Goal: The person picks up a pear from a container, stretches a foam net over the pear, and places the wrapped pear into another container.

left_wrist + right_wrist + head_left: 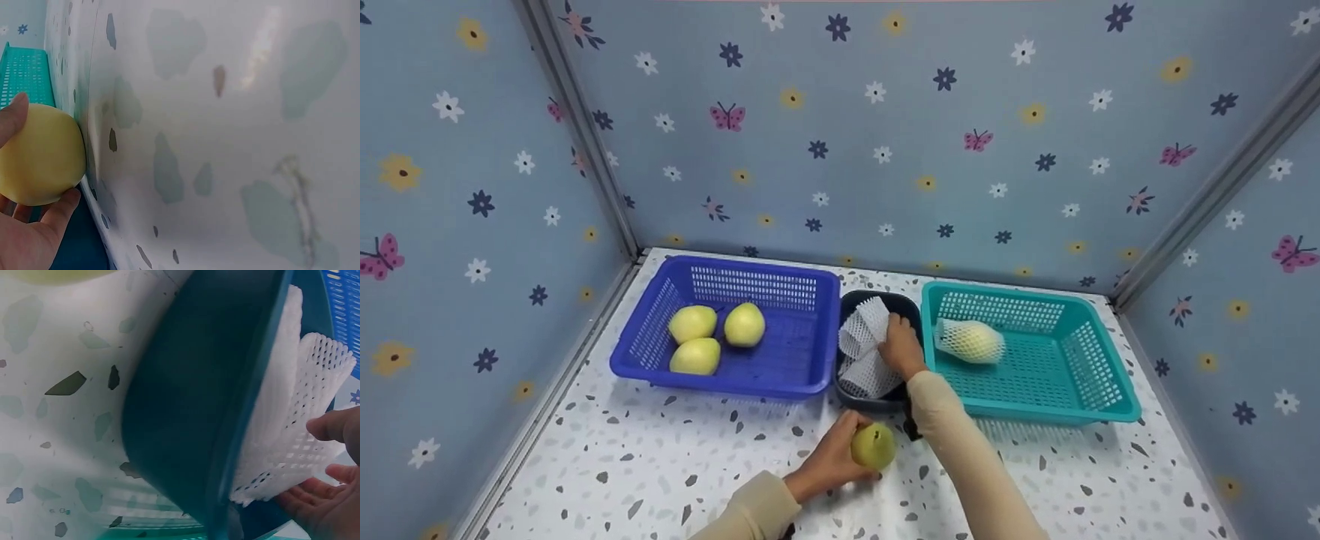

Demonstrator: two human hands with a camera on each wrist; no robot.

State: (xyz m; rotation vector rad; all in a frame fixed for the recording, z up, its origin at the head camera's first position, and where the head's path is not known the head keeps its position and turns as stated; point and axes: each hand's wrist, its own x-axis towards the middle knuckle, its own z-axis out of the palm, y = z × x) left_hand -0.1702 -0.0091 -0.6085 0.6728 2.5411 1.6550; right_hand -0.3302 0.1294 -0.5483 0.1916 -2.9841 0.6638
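My left hand (834, 459) grips a yellow-green pear (873, 447) just above the table, in front of the dark bin, its stem end showing. In the left wrist view the thumb and fingers curl round the pear (42, 154) from opposite sides. My right hand (901, 345) reaches into the small dark bin (877, 406), which holds several white foam net sleeves (870, 373). In the right wrist view its thumb lies on one foam net sleeve (315, 377), with the fingers curled at the sleeve's lower edge.
Left of the bin stands a blue basket (720, 381) with three pears (744, 325) in it. To the right, a teal basket (1050, 414) holds one pear in a foam net (976, 343). Flower-patterned panels (840, 135) enclose the speckled table (660, 465) at the back and sides.
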